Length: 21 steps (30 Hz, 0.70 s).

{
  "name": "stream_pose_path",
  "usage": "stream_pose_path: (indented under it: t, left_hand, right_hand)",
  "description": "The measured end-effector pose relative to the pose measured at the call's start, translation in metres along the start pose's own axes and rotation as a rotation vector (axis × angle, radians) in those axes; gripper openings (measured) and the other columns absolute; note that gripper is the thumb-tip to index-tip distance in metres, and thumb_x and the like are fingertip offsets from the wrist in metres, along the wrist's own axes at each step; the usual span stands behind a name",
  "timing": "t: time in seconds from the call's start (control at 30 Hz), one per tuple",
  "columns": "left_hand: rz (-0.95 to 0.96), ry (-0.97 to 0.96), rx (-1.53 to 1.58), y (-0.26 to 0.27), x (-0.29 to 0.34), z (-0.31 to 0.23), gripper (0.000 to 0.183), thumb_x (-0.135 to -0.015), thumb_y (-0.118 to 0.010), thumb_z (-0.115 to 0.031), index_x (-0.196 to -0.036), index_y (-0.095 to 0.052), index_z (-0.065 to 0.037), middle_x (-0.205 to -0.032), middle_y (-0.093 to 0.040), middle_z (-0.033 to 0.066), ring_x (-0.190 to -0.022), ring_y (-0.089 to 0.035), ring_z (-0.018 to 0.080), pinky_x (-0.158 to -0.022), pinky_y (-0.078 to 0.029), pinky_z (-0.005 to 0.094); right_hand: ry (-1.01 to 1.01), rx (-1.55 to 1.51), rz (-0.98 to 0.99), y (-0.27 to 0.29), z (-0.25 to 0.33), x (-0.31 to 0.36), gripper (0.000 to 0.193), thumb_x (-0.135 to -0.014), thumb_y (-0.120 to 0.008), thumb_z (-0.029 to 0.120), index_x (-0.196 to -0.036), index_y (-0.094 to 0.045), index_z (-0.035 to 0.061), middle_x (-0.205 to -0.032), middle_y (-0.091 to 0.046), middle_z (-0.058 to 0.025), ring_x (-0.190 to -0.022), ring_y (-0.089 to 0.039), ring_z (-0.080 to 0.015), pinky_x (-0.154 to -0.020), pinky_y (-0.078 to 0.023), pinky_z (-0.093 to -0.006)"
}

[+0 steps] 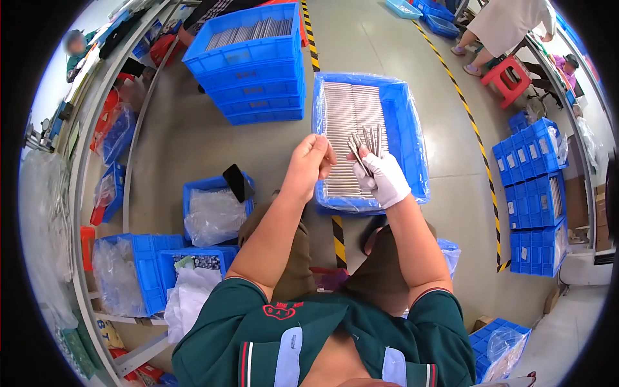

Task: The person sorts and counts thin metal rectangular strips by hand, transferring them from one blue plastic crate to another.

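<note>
A blue plastic crate (398, 113) lined with clear film stands in front of me, with rows of slim metal rods (340, 122) packed along its left and middle. My right hand (390, 182), in a white glove, grips a fanned bundle of loose metal rods (372, 138) above the crate. Bare and curled, my left hand (311, 162) is held over the crate's left edge, apart from the bundle. Its thumb and fingertips are pressed together; whatever may be between them is hidden.
Stacked blue crates (258, 87) rise at the far left, the top one holding rods. Nearer left, a phone (238, 183) rests on a bagged crate (215, 216), beside a bin of small parts (205, 261). More crates (532, 200) and a red stool (507, 80) stand right.
</note>
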<state>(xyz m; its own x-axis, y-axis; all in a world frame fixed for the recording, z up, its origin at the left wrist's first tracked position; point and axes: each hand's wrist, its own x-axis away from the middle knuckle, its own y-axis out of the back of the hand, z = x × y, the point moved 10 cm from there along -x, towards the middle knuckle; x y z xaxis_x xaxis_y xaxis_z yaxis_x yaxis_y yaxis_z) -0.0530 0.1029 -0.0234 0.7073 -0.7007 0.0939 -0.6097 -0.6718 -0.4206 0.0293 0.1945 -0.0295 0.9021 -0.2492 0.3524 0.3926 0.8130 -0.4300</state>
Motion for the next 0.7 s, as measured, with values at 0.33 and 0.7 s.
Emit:
stream_pose_path:
  t: [0.33,0.7]
  left_hand:
    - [0.062,0.135,0.325,-0.014,0.002,0.016,0.017,-0.089,-0.051,-0.021,-0.079,-0.050,-0.007,-0.066,-0.051,0.0022,-0.048,-0.039,0.0077,-0.046,-0.033,0.0223]
    - [0.058,0.061,0.053,-0.011,0.006,0.009,0.013,-0.083,-0.060,-0.015,-0.077,-0.056,-0.004,-0.062,-0.054,0.0022,-0.047,-0.045,0.0072,-0.044,-0.036,0.0203]
  right_hand:
    - [0.171,0.311,-0.171,0.003,0.020,0.006,0.010,-0.084,-0.057,0.012,-0.087,-0.058,0.0030,-0.061,-0.052,0.0003,-0.049,-0.044,-0.0051,-0.045,-0.034,-0.0195]
    - [0.459,0.691,-0.256,0.000,0.043,0.013,0.015,-0.082,-0.059,0.009,-0.094,-0.060,0.0010,-0.075,-0.062,-0.0046,-0.066,-0.053,-0.0087,-0.062,-0.044,-0.0247]
